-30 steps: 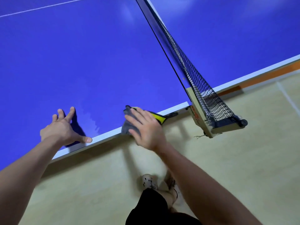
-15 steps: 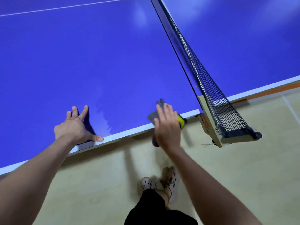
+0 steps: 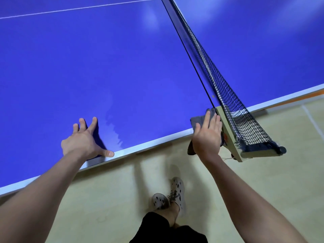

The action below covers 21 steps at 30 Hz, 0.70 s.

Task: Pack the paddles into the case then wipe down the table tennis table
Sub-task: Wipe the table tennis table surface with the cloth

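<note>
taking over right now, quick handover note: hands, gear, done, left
Left hand: flat on the table, near its edge.
Right hand: presses the cloth on the edge beside the net post.
Paddles, case: not in view.
Done: damp streak by the left hand suggests wiping has begun.
Left: likely the rest of the table.

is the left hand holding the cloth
No, the left hand rests with fingers spread on the bare blue table, while the grey cloth lies under the right hand beside the net post.
</note>
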Tool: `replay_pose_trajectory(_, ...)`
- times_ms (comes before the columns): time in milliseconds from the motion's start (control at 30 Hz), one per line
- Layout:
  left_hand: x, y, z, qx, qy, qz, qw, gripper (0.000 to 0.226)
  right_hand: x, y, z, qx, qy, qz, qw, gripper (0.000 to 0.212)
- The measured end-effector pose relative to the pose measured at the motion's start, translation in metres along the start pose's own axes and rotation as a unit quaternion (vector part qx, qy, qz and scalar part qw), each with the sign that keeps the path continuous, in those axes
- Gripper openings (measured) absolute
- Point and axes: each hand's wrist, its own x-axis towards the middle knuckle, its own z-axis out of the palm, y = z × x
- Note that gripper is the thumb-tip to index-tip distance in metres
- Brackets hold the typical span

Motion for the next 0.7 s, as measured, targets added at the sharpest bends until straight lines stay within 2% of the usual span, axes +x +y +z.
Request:
replay_pose_trajectory(167, -0.005, 0.002, -0.003, 0.001, 0.006, -0.003, 1.0, 0.17, 0.037, -0.035, 0.015, 0.042, 0.017, 0.022, 0.999, 0.062)
replay_pose_trajectory(267, -0.008, 0.005, -0.006, 0.004, 0.003, -0.006, 1.0, 0.171, 0.018, -0.044, 0.011, 0.079, 0.018, -0.01, 0.997, 0.056)
replay_pose_trajectory(333, -0.009, 0.007, -0.009, 0.007, 0.002, -0.009, 1.0, 0.172, -0.014, -0.061, 0.005, 0.092, 0.01, -0.087, 0.992, 0.053)
replay_pose_trajectory(400, -0.009, 0.008, -0.011, 0.013, 0.001, -0.01, 1.0, 0.172, -0.051, -0.095, 0.003, 0.095, -0.021, -0.21, 0.973, 0.053)
replay_pose_trajectory(533, -0.012, -0.002, -0.02, 0.013, -0.008, 0.016, 1.0, 0.171, -0.108, -0.171, 0.005, 0.145, -0.115, -0.437, 0.88, 0.054)
replay_pose_trajectory(600, -0.01, -0.018, -0.03, 0.001, -0.018, 0.046, 0.999, 0.161, -0.11, -0.19, 0.006, 0.117, -0.123, -0.491, 0.854, 0.055)
replay_pose_trajectory(700, -0.004, -0.05, -0.035, -0.054, 0.017, 0.076, 0.995, 0.133, -0.083, -0.201, 0.007, 0.085, -0.124, -0.508, 0.848, 0.058)
